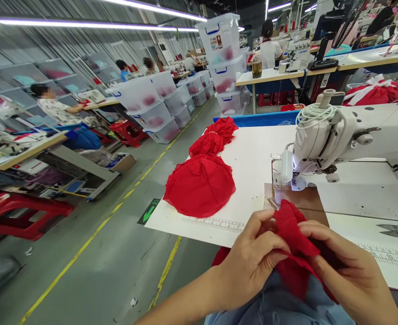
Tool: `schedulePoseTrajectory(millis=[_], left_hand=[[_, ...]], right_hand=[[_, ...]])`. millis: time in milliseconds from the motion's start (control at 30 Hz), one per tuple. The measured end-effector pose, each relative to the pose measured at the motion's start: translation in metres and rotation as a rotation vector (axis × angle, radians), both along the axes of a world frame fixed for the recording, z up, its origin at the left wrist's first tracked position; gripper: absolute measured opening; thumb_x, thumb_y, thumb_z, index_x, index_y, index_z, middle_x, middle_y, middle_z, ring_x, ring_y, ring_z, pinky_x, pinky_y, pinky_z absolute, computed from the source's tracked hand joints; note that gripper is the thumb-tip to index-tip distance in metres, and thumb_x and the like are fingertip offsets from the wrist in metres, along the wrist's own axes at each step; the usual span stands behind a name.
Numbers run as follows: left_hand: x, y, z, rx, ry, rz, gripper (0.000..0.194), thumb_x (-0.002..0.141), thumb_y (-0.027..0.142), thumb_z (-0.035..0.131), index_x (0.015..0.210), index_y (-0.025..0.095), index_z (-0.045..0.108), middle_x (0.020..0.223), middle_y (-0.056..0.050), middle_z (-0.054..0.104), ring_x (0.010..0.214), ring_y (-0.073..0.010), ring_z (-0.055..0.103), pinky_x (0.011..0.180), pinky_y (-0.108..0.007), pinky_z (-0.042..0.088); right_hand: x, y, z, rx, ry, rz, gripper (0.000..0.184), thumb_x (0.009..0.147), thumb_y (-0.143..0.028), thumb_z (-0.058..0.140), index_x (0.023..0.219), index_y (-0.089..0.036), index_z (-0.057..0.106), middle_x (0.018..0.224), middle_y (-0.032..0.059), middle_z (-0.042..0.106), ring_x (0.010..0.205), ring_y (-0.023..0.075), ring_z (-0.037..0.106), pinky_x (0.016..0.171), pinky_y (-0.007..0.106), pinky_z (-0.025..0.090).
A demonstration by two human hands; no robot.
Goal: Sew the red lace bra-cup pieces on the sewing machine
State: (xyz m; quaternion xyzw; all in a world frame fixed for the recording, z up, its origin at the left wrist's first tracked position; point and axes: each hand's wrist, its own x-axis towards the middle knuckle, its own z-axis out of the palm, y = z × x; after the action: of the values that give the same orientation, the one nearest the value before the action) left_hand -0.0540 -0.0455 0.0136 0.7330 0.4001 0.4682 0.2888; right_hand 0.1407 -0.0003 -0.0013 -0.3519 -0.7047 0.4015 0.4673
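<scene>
Between my two hands a piece of red fabric point(295, 234) is held up at the table's front edge, with part of it hanging over my lap. My left hand point(258, 248) pinches its left side between thumb and fingers. On the other side my right hand point(343, 262) grips the cloth, thumb below and fingers above. Just beyond stands a white sewing machine point(321, 135), its needle area lit over a brown plate point(307, 203). To the left lie a flat, rounded red fabric piece point(201, 187) and a bunched, tied red bundle point(214, 137).
Thread snips point(397, 231) lie at the right of the white table point(246, 180), which has printed rulers along its front. Stacked clear plastic boxes point(221, 58) stand beyond. A red stool point(26, 214) and yellow floor lines are at left. Other people sit at machines farther off.
</scene>
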Motion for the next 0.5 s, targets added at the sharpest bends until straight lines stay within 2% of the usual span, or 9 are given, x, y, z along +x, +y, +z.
schedulePoseTrajectory(millis=[67,133,200,267,333,400,500], left_hand=[[0.001,0.001,-0.005,0.057,-0.013,0.055,0.023,0.106,0.031,0.047,0.1,0.019,0.065,0.146,-0.015,0.039,0.13,-0.0208,0.054,0.111,-0.037,0.049],[0.001,0.003,-0.007,0.109,-0.004,0.11,0.023,0.105,0.033,0.048,0.099,0.02,0.066,0.154,-0.014,0.032,0.141,-0.0238,0.045,0.117,-0.042,0.044],[-0.002,0.006,-0.005,0.124,-0.003,0.108,0.024,0.106,0.033,0.046,0.099,0.021,0.065,0.148,-0.014,0.046,0.143,-0.0239,0.044,0.122,-0.046,0.036],[-0.005,0.008,-0.001,0.109,-0.039,0.045,0.024,0.107,0.032,0.044,0.099,0.021,0.063,0.123,-0.011,0.065,0.137,-0.0221,0.052,0.123,-0.048,0.034],[-0.008,0.01,0.001,0.076,-0.073,-0.045,0.026,0.108,0.033,0.043,0.097,0.02,0.063,0.104,-0.009,0.069,0.124,-0.0207,0.062,0.118,-0.044,0.041],[-0.011,0.009,0.002,0.04,-0.054,-0.108,0.031,0.108,0.037,0.043,0.095,0.018,0.064,0.105,-0.011,0.066,0.114,-0.02,0.065,0.104,-0.037,0.052],[-0.014,0.004,0.006,0.032,0.001,-0.074,0.038,0.108,0.041,0.04,0.095,0.016,0.066,0.105,-0.013,0.064,0.099,-0.0175,0.065,0.085,-0.029,0.057]], right_hand=[[0.001,0.002,0.0,0.14,-0.04,0.017,0.025,0.096,-0.024,0.06,0.116,-0.034,0.072,0.107,0.0,0.076,0.09,0.0172,0.074,0.081,0.021,0.06],[0.0,0.003,0.003,0.206,-0.04,0.049,0.026,0.097,-0.022,0.06,0.117,-0.035,0.07,0.101,-0.0013,0.077,0.081,0.0154,0.074,0.071,0.017,0.059],[0.0,0.0,0.007,0.197,-0.035,0.084,0.021,0.099,-0.023,0.058,0.112,-0.034,0.071,0.093,-0.0017,0.076,0.074,0.0146,0.073,0.062,0.015,0.057],[0.0,-0.004,0.013,0.125,-0.06,0.085,0.018,0.101,-0.028,0.056,0.108,-0.032,0.072,0.086,-0.0013,0.075,0.069,0.015,0.071,0.057,0.016,0.055],[-0.002,-0.009,0.018,0.024,-0.087,0.062,0.022,0.103,-0.035,0.052,0.103,-0.03,0.074,0.079,-0.0005,0.072,0.064,0.0154,0.068,0.054,0.018,0.054],[-0.004,-0.011,0.02,-0.042,-0.098,0.051,0.029,0.104,-0.039,0.05,0.098,-0.028,0.075,0.074,-0.0002,0.07,0.058,0.0148,0.064,0.051,0.019,0.052],[-0.005,-0.009,0.017,0.025,-0.116,0.071,0.027,0.104,-0.033,0.049,0.101,-0.029,0.076,0.078,0.0003,0.071,0.06,0.015,0.065,0.054,0.02,0.055]])
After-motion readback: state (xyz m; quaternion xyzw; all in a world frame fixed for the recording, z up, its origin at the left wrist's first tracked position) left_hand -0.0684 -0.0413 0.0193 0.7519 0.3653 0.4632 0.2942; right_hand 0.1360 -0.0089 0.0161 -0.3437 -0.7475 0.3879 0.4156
